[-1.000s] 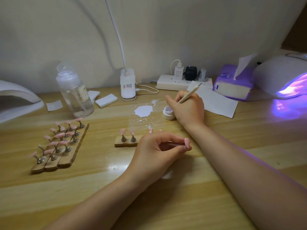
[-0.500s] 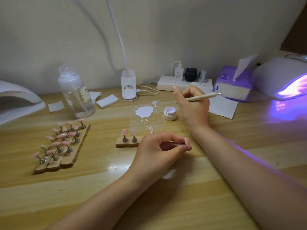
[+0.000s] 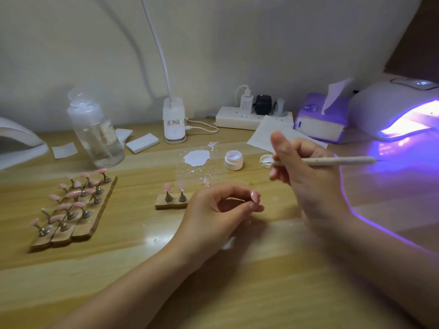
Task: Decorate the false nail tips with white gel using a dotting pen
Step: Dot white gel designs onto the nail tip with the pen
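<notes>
We record a wooden tabletop (image 3: pixel 133 262) seen from above and behind the hands.

Right hand (image 3: pixel 306 176): raised above the middle right of the tabletop, fingers curled round a pale dotting pen (image 3: pixel 332 161) that lies nearly level, its long end pointing toward the right edge. The hand is blurred; we cannot make out the working tip.

Left hand (image 3: pixel 213 212): resting near the middle of the tabletop, thumb and fingers pinching a thin stem that carries a pink false nail tip (image 3: pixel 253 194).

White gel pot (image 3: pixel 234 159): open, standing toward the back of the tabletop, left of the right hand and apart from it. Its lid (image 3: pixel 265 160) lies just to the right, partly behind the right hand.

White smear (image 3: pixel 196 158): a patch with scattered flecks on the tabletop, just left of the pot.

Small wooden holder (image 3: pixel 171 204): in the middle, just left of the left hand, with two stands; the left one plainly bears a pink tip.

Large wooden holders (image 3: pixel 78 231): three strips side by side near the left edge, crowded with pink tips on metal stands.

Clear bottle (image 3: pixel 96 131): upright at the back left.

Lamp base (image 3: pixel 174 121): at the back edge, its white neck rising out of view.

Power strip (image 3: pixel 240 117): at the back edge, with plugs in it.

Tissue box (image 3: pixel 318 119): purple, at the back right, on a sheet of paper (image 3: pixel 263 134).

Curing lamp (image 3: pixel 392 108): at the back right corner, glowing violet.

A second white lamp (image 3: pixel 16 143): at the left edge.
</notes>
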Demonstrator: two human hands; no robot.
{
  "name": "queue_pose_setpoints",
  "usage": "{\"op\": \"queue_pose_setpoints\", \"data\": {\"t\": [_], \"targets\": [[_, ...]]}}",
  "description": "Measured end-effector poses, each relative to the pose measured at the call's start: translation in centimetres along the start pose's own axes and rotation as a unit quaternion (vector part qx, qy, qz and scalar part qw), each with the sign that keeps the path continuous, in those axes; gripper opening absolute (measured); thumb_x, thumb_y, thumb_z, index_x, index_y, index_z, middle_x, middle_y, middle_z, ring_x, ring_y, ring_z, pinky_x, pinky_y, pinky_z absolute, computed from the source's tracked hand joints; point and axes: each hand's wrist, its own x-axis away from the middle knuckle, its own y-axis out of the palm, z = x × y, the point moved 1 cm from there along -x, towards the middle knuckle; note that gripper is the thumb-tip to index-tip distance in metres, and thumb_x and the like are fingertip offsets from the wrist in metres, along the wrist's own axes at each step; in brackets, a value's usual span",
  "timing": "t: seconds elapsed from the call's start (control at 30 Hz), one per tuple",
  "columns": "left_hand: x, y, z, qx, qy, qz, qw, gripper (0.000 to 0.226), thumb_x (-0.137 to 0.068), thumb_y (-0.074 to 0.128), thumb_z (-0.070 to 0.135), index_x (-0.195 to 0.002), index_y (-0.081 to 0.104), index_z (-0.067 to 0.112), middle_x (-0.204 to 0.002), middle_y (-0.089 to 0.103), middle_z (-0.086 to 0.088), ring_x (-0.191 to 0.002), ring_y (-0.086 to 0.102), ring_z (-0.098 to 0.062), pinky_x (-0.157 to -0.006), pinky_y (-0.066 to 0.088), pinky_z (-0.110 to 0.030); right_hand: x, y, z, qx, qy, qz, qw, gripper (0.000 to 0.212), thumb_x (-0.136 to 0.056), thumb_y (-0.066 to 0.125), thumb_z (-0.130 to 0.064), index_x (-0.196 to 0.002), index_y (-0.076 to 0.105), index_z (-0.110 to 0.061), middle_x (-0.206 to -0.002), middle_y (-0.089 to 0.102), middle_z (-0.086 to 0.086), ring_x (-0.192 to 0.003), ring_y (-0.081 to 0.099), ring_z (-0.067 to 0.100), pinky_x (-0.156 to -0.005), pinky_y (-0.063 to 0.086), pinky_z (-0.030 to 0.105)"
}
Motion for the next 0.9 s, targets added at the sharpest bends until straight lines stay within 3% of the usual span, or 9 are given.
{"op": "queue_pose_setpoints", "data": {"t": [0.13, 0.3, 0.4, 0.5, 0.6, 0.73, 0.9], "targets": [[0.1, 0.0, 0.1, -0.002, -0.005, 0.002, 1.0, 0.009, -0.08, 0.064, -0.001, -0.077, 0.067, 0.006, -0.074, 0.071, 0.0, -0.079, 0.07, -0.008, -0.063, 0.052, -0.016, 1.2, -0.4, 1.2, -0.001, 0.031, 0.02, 0.999, 0.03, -0.057, 0.072, -0.049, -0.05, 0.06, -0.023, -0.047, 0.055, -0.004, -0.053, 0.053, 0.011, -0.067, 0.049, 0.03], [0.1, 0.1, 0.1, -0.028, -0.008, 0.003, 1.0, 0.004, -0.081, 0.064, 0.001, -0.078, 0.067, 0.003, -0.08, 0.073, -0.006, -0.079, 0.07, -0.008, -0.062, 0.053, -0.015, 1.9, 0.1, 1.5, -0.035, 0.06, 0.008, 0.998, 0.037, -0.057, 0.072, -0.044, -0.042, 0.048, -0.02, -0.039, 0.043, -0.004, -0.044, 0.053, 0.009, -0.076, 0.053, 0.031], [0.0, 0.2, 0.0, -0.052, -0.009, 0.005, 0.999, 0.007, -0.08, 0.066, 0.002, -0.075, 0.068, 0.005, -0.081, 0.073, -0.004, -0.077, 0.07, -0.007, -0.059, 0.05, -0.014, 2.1, 0.2, 1.6, -0.068, 0.071, -0.009, 0.995, 0.039, -0.064, 0.071, -0.034, -0.041, 0.043, -0.02, -0.038, 0.034, 0.001, -0.035, 0.052, 0.015, -0.063, 0.052, 0.023], [0.0, 0.2, 0.0, -0.062, -0.012, 0.004, 0.998, 0.004, -0.079, 0.067, 0.011, -0.076, 0.07, 0.012, -0.078, 0.074, 0.003, -0.075, 0.069, -0.006, -0.06, 0.051, -0.013, 1.9, 0.2, 1.7, -0.08, 0.08, -0.004, 0.994, 0.041, -0.073, 0.069, -0.016, -0.046, 0.039, -0.014, -0.037, 0.032, 0.002, -0.032, 0.048, 0.012, -0.061, 0.054, 0.032], [-0.1, 0.0, -0.3, -0.079, -0.02, 0.005, 0.997, 0.005, -0.079, 0.067, 0.014, -0.078, 0.072, 0.016, -0.079, 0.074, 0.001, -0.082, 0.069, -0.017, -0.072, 0.055, -0.025, 1.9, 0.3, 1.8, -0.055, 0.078, 0.0, 0.995, 0.038, -0.078, 0.058, 0.007, -0.052, 0.034, -0.009, -0.035, 0.032, 0.0, -0.028, 0.043, 0.006, -0.058, 0.052, 0.027], [-0.1, 0.0, -0.4, -0.076, -0.02, 0.005, 0.997, 0.009, -0.08, 0.066, 0.011, -0.076, 0.071, 0.017, -0.079, 0.074, -0.001, -0.077, 0.068, -0.011, -0.068, 0.054, -0.02, 1.9, 0.3, 1.8, -0.052, 0.073, -0.016, 0.996, 0.037, -0.076, 0.051, 0.015, -0.055, 0.032, -0.008, -0.031, 0.033, -0.003, -0.027, 0.043, 0.004, -0.044, 0.046, 0.016], [-0.2, 0.1, -0.4, -0.056, -0.02, 0.0, 0.998, 0.004, -0.08, 0.066, 0.007, -0.078, 0.07, 0.008, -0.074, 0.072, 0.001, -0.07, 0.066, 0.0, -0.061, 0.049, -0.012, 2.0, 0.4, 1.6, -0.058, 0.069, -0.037, 0.995, 0.037, -0.077, 0.051, 0.016, -0.055, 0.033, -0.008, -0.03, 0.037, -0.002, -0.027, 0.044, 0.005, -0.042, 0.044, 0.016]]}}
